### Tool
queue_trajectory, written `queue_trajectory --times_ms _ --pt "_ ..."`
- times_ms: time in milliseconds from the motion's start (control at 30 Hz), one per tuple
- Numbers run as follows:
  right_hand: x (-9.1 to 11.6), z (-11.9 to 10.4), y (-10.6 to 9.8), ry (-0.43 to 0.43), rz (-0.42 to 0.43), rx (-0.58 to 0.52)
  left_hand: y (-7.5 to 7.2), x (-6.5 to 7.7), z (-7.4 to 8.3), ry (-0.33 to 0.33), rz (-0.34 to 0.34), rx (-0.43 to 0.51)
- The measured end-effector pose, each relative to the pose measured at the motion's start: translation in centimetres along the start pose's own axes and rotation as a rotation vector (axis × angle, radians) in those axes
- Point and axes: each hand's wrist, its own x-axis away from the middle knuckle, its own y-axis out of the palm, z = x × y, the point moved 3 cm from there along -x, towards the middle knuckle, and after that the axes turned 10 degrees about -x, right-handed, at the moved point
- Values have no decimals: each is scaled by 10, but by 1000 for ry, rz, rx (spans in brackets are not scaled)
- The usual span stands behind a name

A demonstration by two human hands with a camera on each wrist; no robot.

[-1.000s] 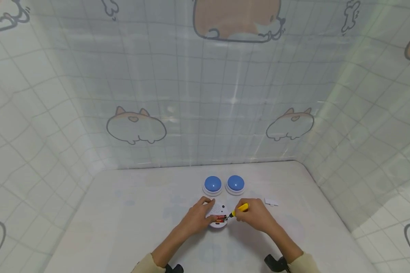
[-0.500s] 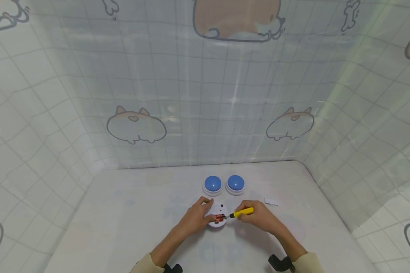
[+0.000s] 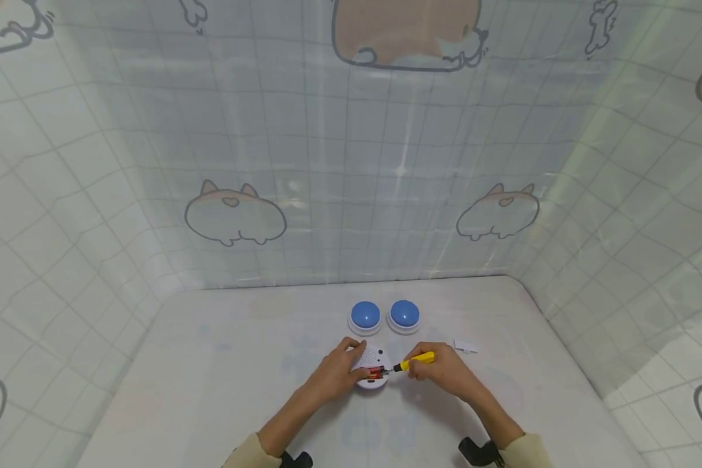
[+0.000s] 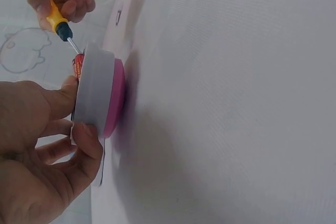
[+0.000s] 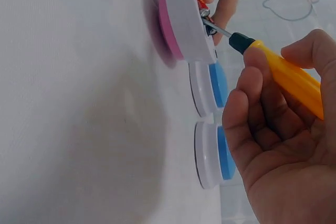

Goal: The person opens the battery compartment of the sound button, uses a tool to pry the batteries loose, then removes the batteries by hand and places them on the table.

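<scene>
A round white push button [image 3: 372, 355] lies upside down, its pink dome [image 4: 117, 98] toward the table. Its battery bay faces up and holds red batteries [image 3: 376, 373]. My left hand [image 3: 335, 374] grips the button's side, the thumb on the battery end. In my right hand [image 3: 441, 369] is a screwdriver [image 5: 289, 74] with a yellow handle and a black collar. The shaft slants into the bay, and its tip meets the metal end of a battery in the right wrist view. How deep the tip sits is hidden.
Two white push buttons with blue domes, a left one [image 3: 365, 315] and a right one [image 3: 405, 314], stand just behind. A small white battery cover [image 3: 465, 346] lies right of them on the white table [image 3: 222, 383]. Patterned curtains [image 3: 351, 162] enclose the back and sides.
Over the last second my right hand and the screwdriver have shifted slightly right, and the handle now lies lower and flatter. My left hand and the pink button have barely moved.
</scene>
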Motion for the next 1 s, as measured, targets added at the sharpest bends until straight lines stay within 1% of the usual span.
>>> queue_trajectory --times_ms 167,300,533,633,800,1000 --pt "4 -1 0 -31 -27 19 2 2 1 5 6 -15" --pt "8 -1 0 -39 -42 21 4 4 1 2 5 -17" --pt "14 -2 -1 -39 -16 -41 7 5 0 8 12 -16" --pt "16 1 -2 -27 -9 -63 7 5 0 12 13 -17" --pt "22 9 -6 -9 -5 -74 8 7 0 16 2 -6" --pt "32 15 -15 -20 10 -63 7 9 -1 16 -1 11"
